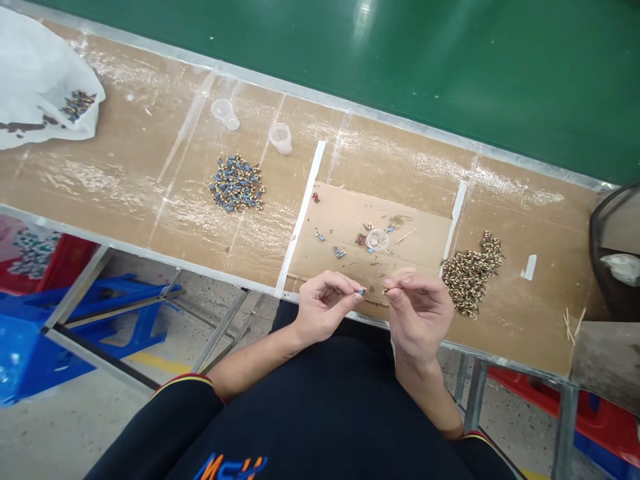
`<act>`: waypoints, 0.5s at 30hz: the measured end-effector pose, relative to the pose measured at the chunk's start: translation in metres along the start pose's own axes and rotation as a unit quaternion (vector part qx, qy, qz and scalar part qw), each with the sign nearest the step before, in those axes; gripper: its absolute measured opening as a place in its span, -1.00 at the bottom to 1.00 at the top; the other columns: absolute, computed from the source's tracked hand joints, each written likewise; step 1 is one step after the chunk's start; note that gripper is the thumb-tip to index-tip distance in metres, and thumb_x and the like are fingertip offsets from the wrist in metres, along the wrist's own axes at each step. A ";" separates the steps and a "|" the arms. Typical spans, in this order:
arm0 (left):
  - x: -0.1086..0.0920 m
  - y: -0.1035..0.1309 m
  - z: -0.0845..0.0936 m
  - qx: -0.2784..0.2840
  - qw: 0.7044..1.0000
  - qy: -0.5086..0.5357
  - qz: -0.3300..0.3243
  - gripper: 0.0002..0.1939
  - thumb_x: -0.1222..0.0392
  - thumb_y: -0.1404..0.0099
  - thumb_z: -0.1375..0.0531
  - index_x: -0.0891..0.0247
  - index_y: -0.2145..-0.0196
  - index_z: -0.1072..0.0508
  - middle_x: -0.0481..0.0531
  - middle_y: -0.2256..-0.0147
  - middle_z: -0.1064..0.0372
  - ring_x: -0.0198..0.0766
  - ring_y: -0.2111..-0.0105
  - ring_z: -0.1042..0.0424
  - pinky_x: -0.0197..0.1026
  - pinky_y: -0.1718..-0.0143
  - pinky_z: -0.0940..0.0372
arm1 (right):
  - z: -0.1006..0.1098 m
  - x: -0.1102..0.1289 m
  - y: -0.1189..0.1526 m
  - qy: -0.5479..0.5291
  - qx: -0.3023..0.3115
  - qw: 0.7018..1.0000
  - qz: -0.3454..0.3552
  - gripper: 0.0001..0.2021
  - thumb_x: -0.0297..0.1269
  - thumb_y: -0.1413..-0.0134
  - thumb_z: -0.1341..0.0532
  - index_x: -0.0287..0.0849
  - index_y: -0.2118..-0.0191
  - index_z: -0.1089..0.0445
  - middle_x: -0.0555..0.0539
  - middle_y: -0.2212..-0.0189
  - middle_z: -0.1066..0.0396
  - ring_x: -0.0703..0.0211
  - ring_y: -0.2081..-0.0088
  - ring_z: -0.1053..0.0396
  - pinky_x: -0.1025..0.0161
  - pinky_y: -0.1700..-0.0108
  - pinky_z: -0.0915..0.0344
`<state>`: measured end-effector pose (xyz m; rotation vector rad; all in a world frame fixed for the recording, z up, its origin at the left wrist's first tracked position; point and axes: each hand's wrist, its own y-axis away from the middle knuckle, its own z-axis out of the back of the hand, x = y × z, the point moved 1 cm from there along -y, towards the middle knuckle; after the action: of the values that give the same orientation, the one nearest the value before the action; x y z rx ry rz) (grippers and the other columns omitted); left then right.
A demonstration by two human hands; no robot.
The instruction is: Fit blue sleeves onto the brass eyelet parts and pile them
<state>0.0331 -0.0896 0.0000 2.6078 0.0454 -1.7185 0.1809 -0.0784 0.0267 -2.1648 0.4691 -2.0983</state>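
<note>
In the head view my left hand (327, 305) pinches a small blue piece (361, 291) between thumb and fingertips. Facing it a short distance away, my right hand (417, 310) has its thumb and fingers closed on a small brass-coloured piece (385, 291). The exact kind of either piece is too small to make out. Both hands are over the near edge of a cardboard sheet (340, 207). On that sheet stands a small clear cup (377, 240) with thin sticks in it, among several loose blue, red and brass-coloured bits.
A pile of blue-and-gold pieces (237, 183) lies to the left, a heap of brass-coloured pieces (473, 273) to the right. Two clear plastic cups (281, 138) lie behind. A white bag (45, 73) occupies the far left; thin wooden sticks (570, 327) lie at the right.
</note>
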 end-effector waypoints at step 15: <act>-0.004 -0.003 0.001 0.030 0.999 -0.015 -0.021 -0.85 0.21 -0.35 -0.44 0.25 0.32 -0.56 0.07 0.34 -0.66 -0.25 0.34 -0.67 -0.26 0.26 -0.57 | 0.004 -0.002 0.002 0.007 -0.048 0.997 -0.053 -0.91 -0.26 -0.24 -0.47 -0.04 0.19 -0.57 0.02 0.33 -0.66 0.22 0.34 -0.62 0.30 0.31 -0.57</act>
<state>0.0303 -0.0872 0.0029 2.6409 0.0492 -1.8005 0.1841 -0.0802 0.0245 -2.2769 0.4760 -2.1908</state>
